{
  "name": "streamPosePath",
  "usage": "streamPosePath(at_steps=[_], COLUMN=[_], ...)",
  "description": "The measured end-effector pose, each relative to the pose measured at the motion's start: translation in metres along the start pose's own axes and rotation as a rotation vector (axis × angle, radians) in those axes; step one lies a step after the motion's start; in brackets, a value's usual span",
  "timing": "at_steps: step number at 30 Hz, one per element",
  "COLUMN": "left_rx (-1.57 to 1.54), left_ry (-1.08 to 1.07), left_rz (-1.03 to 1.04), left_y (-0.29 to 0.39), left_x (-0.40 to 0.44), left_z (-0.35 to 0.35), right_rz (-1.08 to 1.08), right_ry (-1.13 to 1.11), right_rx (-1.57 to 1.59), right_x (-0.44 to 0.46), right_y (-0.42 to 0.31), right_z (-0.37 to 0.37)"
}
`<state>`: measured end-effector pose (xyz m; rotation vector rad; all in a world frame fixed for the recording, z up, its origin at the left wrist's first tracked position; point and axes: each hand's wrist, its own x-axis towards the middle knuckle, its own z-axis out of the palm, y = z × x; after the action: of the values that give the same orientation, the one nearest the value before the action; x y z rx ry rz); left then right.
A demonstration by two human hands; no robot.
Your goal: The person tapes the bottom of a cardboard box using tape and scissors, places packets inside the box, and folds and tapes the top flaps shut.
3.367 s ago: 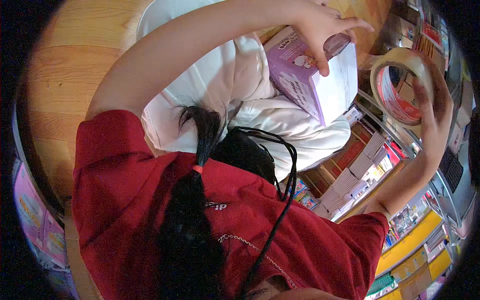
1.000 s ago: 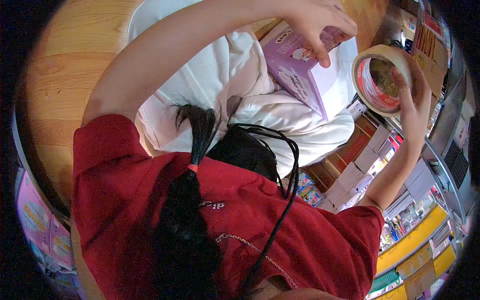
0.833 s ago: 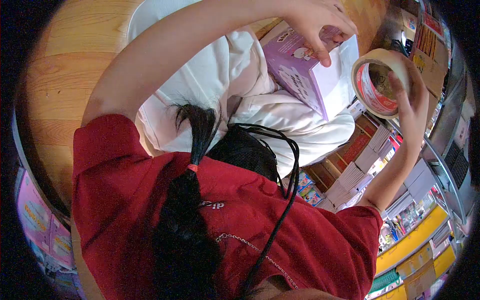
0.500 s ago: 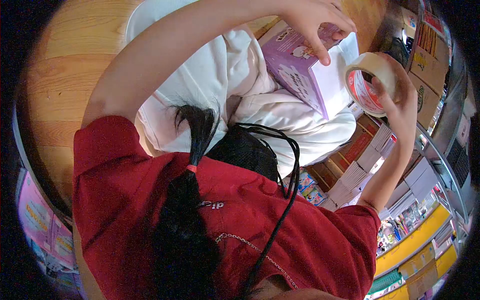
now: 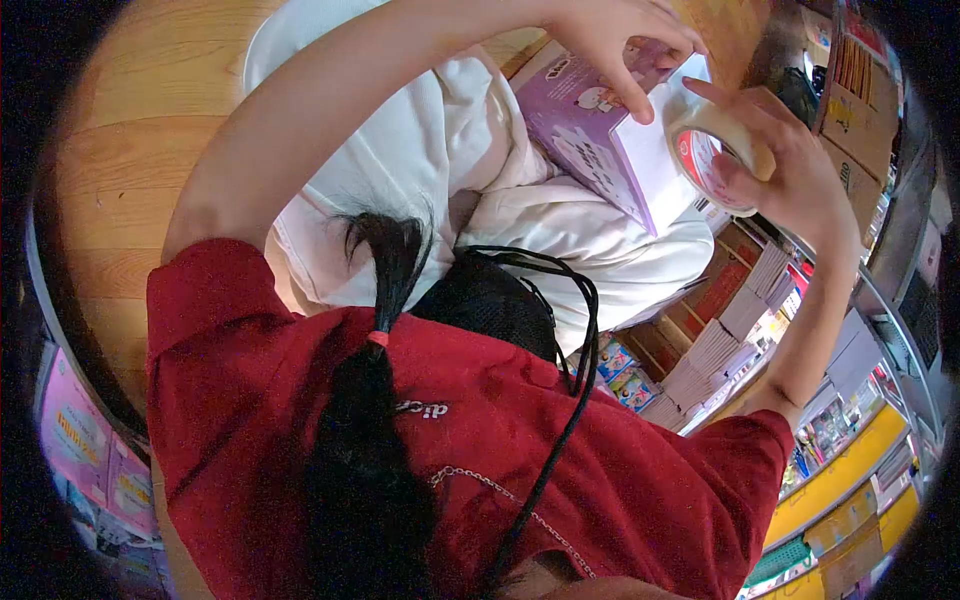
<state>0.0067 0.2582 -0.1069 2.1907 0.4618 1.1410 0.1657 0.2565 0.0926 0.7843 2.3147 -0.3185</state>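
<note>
A purple printed box (image 5: pixel 572 128) with a white side stands tilted at my knees. My left hand (image 5: pixel 622 52) holds its upper edge, thumb on the near face and fingers curled over the far side. In my right hand (image 5: pixel 800 175) is a roll of tape (image 5: pixel 735 132) with a red and white core, close against the white side. The thumb of that hand reaches into the core, and the index finger stretches toward the box's top corner. Whether a strip of tape runs onto the box I cannot tell.
White trousers (image 5: pixel 400 150) cover my bent legs, on a wooden floor (image 5: pixel 140 150). A black bag (image 5: pixel 490 305) with cords lies at my waist. Stacked books (image 5: pixel 700 365), shelves with yellow edges (image 5: pixel 840 480) and cardboard boxes (image 5: pixel 855 125) are on the right. Pink packages (image 5: pixel 80 430) are at lower left.
My right hand has brought the tape roll leftward, up to the white side of the box, and its index finger now stretches out. My left hand keeps its hold, with the box shifted slightly left.
</note>
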Motion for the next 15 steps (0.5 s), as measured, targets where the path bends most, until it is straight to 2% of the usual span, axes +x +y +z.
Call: streamPosePath(at_steps=[3,6,8,11,14,15], left_rx=[0.007,-0.034,-0.063,-0.041,0.05,0.004], left_ry=[0.032,-0.048,-0.127,0.011,0.084,0.172], left_rz=[0.024,-0.03,-0.093,-0.052,-0.187,-0.327], left_y=[-0.001,0.003,0.008,0.001,0.012,0.012], left_x=[-0.001,0.001,0.003,-0.003,-0.011,-0.013], left_z=[0.002,-0.004,-0.009,0.002,-0.007,-0.002], right_rz=[0.062,-0.127,-0.081,-0.085,-0.061,-0.04], right_ry=[-0.253,-0.232,-0.252,-0.219,-0.145,-0.122], right_rx=[0.097,0.159,0.171,0.195,0.194,0.19], right_x=[0.019,0.035,0.037,0.036,0.031,0.029], right_y=[0.004,-0.001,0.0,-0.003,-0.006,-0.006], right_z=[-0.01,-0.014,-0.014,-0.012,-0.011,-0.01])
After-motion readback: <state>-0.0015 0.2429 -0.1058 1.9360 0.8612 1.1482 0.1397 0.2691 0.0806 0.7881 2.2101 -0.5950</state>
